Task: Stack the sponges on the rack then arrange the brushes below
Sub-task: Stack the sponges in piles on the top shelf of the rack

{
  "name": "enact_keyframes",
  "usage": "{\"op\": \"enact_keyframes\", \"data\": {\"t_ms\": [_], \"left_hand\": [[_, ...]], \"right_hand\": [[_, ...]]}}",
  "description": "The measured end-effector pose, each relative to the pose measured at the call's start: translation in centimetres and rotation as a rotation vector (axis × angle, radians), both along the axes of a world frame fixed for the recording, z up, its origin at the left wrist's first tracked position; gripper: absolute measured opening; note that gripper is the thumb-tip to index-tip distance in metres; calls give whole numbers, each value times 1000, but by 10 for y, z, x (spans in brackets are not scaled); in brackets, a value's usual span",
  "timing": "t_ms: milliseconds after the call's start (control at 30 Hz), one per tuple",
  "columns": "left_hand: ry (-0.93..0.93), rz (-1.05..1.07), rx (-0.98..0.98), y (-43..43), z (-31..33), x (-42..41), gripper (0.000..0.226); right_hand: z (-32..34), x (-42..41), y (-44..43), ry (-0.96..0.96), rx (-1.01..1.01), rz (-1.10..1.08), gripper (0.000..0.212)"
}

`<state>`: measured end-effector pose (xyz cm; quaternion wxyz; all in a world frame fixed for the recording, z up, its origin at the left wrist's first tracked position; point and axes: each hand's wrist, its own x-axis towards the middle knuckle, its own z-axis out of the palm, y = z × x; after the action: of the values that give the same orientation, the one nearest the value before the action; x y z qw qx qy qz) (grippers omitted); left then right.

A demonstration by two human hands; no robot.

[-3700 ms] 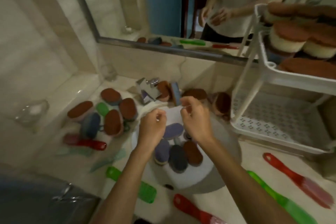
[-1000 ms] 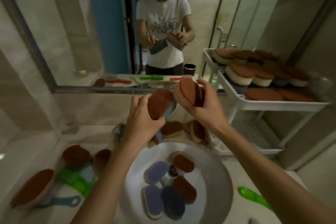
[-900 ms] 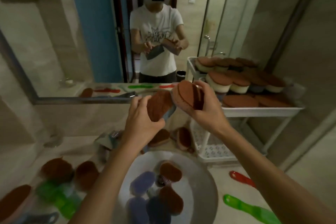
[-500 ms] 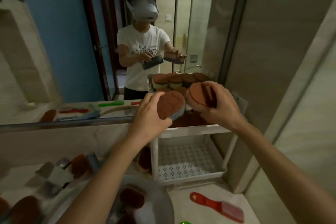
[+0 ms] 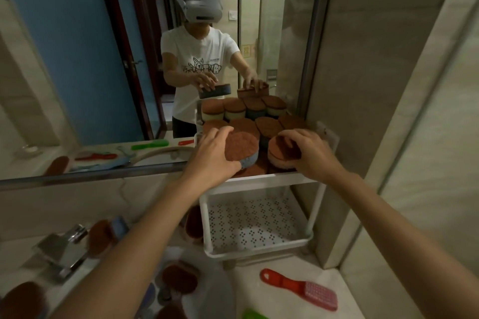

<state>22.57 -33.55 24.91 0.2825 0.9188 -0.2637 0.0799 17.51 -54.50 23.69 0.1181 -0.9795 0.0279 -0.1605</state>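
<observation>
1. Head view, and both arms are stretched up toward the top tier of the white rack (image 5: 259,180), which stands against the mirror (image 5: 103,72) and the right-hand wall.
2. Left hand (image 5: 211,156) grips a blue-bodied sponge (image 5: 242,150) with a brown scrub face, fingers curled over its left edge and thumb underneath, holding it just over the front of the top shelf.
3. Right hand (image 5: 309,154) is clamped on a pink-bodied sponge (image 5: 281,154), fingers wrapped over its brown top; whether it rests on the shelf or hangs just above, I cannot tell.
4. Those two sponges sit side by side, close but apart.
5. Behind them, the shelf is crowded with stacked sponges (image 5: 267,124), brown faces up.
6. Lower tier (image 5: 255,220), the perforated tray, sits directly beneath.
7. Down on the counter, a red brush (image 5: 300,289) lies in front of the rack, and a green brush (image 5: 252,314) peeks in at the bottom edge.
8. More brown sponges (image 5: 178,280) lie low and left in the sink (image 5: 220,292), by the chrome tap (image 5: 64,248).
</observation>
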Motion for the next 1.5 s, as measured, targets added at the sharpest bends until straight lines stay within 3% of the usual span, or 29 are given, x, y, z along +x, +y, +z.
{"op": "enact_keyframes", "data": {"t_ms": [1133,1267,1500], "left_hand": [[48,-180,113,-19,-11,9,64],[-50,-181,228,-20,-18,7,58],[-253,-108,262,-18,-42,-8,54]], "right_hand": [[-28,9,-7,-106,-33,-63,56],[-32,9,-5,-140,-84,-64,56],[-55,-1,16,-431,-171,-17,69]]}}
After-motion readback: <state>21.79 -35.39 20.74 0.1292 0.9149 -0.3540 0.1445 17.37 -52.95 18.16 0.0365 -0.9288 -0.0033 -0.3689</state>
